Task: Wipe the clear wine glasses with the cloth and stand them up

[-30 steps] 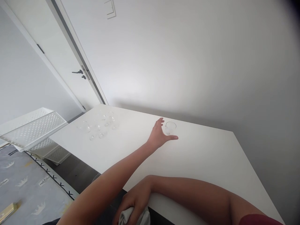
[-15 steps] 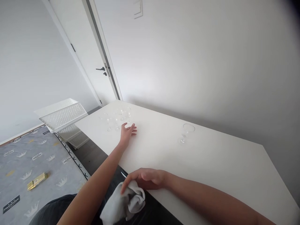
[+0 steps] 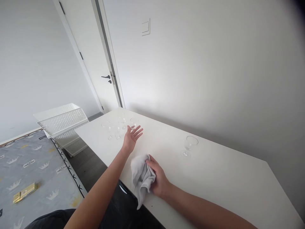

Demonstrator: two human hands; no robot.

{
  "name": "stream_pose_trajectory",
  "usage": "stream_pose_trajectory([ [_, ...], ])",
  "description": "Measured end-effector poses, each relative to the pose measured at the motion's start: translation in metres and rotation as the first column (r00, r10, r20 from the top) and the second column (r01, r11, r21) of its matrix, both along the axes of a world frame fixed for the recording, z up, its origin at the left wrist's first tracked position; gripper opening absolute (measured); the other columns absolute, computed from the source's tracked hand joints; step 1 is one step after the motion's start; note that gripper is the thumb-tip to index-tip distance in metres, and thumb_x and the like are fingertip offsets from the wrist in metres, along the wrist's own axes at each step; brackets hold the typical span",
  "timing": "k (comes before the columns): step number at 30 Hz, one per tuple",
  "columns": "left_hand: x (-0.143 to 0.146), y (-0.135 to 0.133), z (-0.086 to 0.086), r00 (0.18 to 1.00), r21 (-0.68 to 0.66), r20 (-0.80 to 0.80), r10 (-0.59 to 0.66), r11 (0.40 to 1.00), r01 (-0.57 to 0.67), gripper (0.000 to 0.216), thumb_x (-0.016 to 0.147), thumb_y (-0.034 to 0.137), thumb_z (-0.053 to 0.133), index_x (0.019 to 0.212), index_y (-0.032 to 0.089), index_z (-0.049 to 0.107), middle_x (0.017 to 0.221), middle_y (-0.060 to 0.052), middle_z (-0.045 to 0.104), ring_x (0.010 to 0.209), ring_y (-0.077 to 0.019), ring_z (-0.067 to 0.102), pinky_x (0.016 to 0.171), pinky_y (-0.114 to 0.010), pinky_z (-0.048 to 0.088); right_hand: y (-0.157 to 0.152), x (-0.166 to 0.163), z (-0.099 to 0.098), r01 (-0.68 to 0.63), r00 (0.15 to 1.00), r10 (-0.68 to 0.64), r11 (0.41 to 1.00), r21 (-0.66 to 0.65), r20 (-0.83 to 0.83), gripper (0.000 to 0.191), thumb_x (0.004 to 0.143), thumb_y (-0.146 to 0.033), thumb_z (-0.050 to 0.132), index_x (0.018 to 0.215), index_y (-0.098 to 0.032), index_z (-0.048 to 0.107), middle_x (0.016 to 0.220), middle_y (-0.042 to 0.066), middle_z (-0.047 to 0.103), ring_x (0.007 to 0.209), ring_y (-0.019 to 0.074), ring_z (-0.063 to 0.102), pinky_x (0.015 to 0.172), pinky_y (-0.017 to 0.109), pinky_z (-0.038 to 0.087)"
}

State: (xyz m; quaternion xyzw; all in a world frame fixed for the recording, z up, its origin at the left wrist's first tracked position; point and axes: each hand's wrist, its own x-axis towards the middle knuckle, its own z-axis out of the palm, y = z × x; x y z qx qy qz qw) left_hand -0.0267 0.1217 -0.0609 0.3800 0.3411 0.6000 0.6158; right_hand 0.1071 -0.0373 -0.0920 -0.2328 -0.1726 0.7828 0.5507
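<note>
My left hand (image 3: pixel 132 139) reaches over the far left part of the white table (image 3: pixel 209 178), fingers spread, with nothing in it. Just beyond and beside it stand several clear stemmed glasses (image 3: pixel 118 128), faint against the white top; my fingers overlap the nearest one in view, and whether they touch it I cannot tell. Bunched in my right hand (image 3: pixel 160 179) is a light grey cloth (image 3: pixel 142 173), held near the table's front edge with one end hanging down. A single stemmed glass (image 3: pixel 188 146) stands apart, towards the wall on the right.
White perforated racks (image 3: pixel 63 121) stand past the table's left end. Below lies a grey patterned mattress (image 3: pixel 40 168) with a gold-coloured packet (image 3: pixel 24 192) on it. A wall runs along the table's back edge, and a white door (image 3: pixel 95 57) is at the far left.
My right hand has moved up and forward, bringing the cloth from below the front edge to over the table. My left hand has shifted slightly right, its fingers spreading wider. The view has tilted up.
</note>
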Motion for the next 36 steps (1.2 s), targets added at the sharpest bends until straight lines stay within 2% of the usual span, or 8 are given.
stream_pose_trajectory([
  [10,-0.05,-0.139,-0.026,0.786,0.165,-0.56,0.262,0.965,-0.204,0.055,0.088,0.05,0.079,0.134,0.024,0.066,0.12,-0.011,0.078,0.116,-0.0302,0.075,0.107,-0.047,0.058,0.019,0.017,0.001,0.286,0.848,-0.311,0.95,0.124,0.428,0.045,0.088,-0.058,0.074,0.108,-0.018,0.074,0.097,0.009,0.073,0.084,0.0232,0.067,0.073,0.035,0.053],
  [15,-0.045,-0.156,-0.032,0.741,0.112,-0.613,0.274,0.959,-0.262,0.055,0.086,0.052,0.078,0.131,0.022,0.069,0.1,-0.008,0.081,0.107,-0.0297,0.078,0.1,-0.044,0.061,-0.002,0.013,0.009,-0.09,0.768,-0.187,0.915,0.392,0.613,0.054,0.099,-0.051,0.063,0.146,-0.025,0.054,0.104,0.007,0.071,0.088,0.0197,0.065,0.082,0.034,0.054],
  [19,-0.055,-0.163,-0.021,0.819,0.09,-0.568,0.082,0.995,-0.038,0.053,0.085,0.048,0.08,0.128,0.017,0.071,0.094,-0.008,0.081,0.095,-0.0279,0.079,0.088,-0.039,0.065,-0.007,0.02,-0.005,-0.445,0.636,-0.198,0.695,0.565,0.746,0.095,0.1,-0.037,0.061,0.168,-0.031,-0.004,0.12,0.01,0.069,0.088,0.0206,0.067,0.084,0.041,0.057],
  [22,-0.063,-0.17,-0.019,0.818,0.071,-0.573,-0.047,0.992,0.107,0.052,0.085,0.045,0.081,0.127,0.016,0.072,0.091,-0.008,0.08,0.092,-0.0269,0.079,0.083,-0.036,0.065,-0.007,0.021,-0.017,-0.554,0.509,-0.398,0.528,0.644,0.763,0.083,0.098,-0.033,0.059,0.169,-0.025,0.016,0.109,0.01,0.073,0.103,0.0268,0.068,0.098,0.05,0.054],
  [25,-0.063,-0.176,-0.027,0.85,0.099,-0.525,0.037,0.995,0.018,0.05,0.086,0.045,0.08,0.127,0.017,0.074,0.089,-0.007,0.08,0.088,-0.0268,0.078,0.081,-0.037,0.065,-0.006,0.018,-0.012,-0.477,0.536,-0.288,0.672,0.566,0.793,0.076,0.097,-0.036,0.063,0.165,-0.028,0.031,0.099,0.005,0.073,0.091,0.0233,0.068,0.091,0.043,0.055],
  [29,-0.058,-0.179,-0.037,0.785,0.269,-0.55,0.284,0.951,-0.155,0.042,0.08,0.042,0.086,0.118,0.027,0.08,0.111,-0.008,0.082,0.104,-0.0316,0.077,0.1,-0.047,0.061,-0.004,0.017,0.01,-0.279,0.834,0.099,0.924,0.261,0.543,0.092,0.088,-0.04,0.078,0.166,-0.034,0.028,0.1,0.002,0.072,0.081,0.0184,0.066,0.078,0.032,0.054],
  [32,-0.058,-0.181,-0.035,0.761,0.354,-0.533,0.37,0.914,-0.197,0.037,0.074,0.04,0.09,0.109,0.032,0.083,0.118,-0.006,0.08,0.112,-0.0326,0.075,0.108,-0.05,0.057,-0.007,0.02,0.022,-0.244,0.921,0.185,0.96,0.137,0.343,0.096,0.088,-0.044,0.076,0.167,-0.037,0.021,0.104,0.002,0.073,0.081,0.0197,0.068,0.08,0.034,0.054],
  [36,-0.058,-0.186,-0.027,0.729,0.251,-0.612,0.306,0.95,-0.188,0.04,0.078,0.046,0.087,0.111,0.026,0.08,0.086,-0.006,0.082,0.08,-0.0272,0.08,0.081,-0.038,0.066,-0.013,0.025,0.018,-0.359,0.821,0.154,0.888,0.287,0.551,0.1,0.081,-0.035,0.083,0.165,-0.034,0.029,0.099,0.002,0.073,0.086,0.0232,0.068,0.09,0.042,0.054],
])
